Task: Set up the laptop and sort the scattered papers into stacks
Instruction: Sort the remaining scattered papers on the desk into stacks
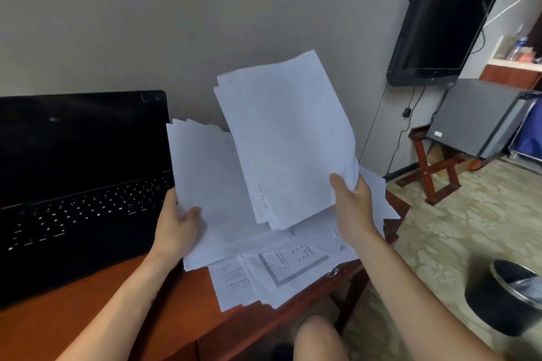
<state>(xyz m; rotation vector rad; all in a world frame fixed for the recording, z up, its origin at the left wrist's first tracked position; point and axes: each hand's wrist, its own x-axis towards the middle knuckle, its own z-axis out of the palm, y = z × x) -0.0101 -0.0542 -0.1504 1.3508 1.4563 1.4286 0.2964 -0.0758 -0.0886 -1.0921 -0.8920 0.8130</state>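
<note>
An open black laptop (79, 184) with a dark screen stands on the left of the reddish wooden desk (96, 311). My left hand (176, 226) grips the left edge of a sheaf of white papers (211, 193), thumb on top. My right hand (352, 205) holds a second sheaf of white papers (284, 138) lifted upright above the desk, thumb on its front face. Beneath both lie scattered printed sheets (275, 272), one with a decorative border, spread to the desk's right edge.
A black TV (440, 23) hangs on the wall at right. A grey box (478, 117) sits on a folding wooden stand (431, 167). A black waste bin (510, 299) stands on the carpet. My knee (319, 340) shows under the desk.
</note>
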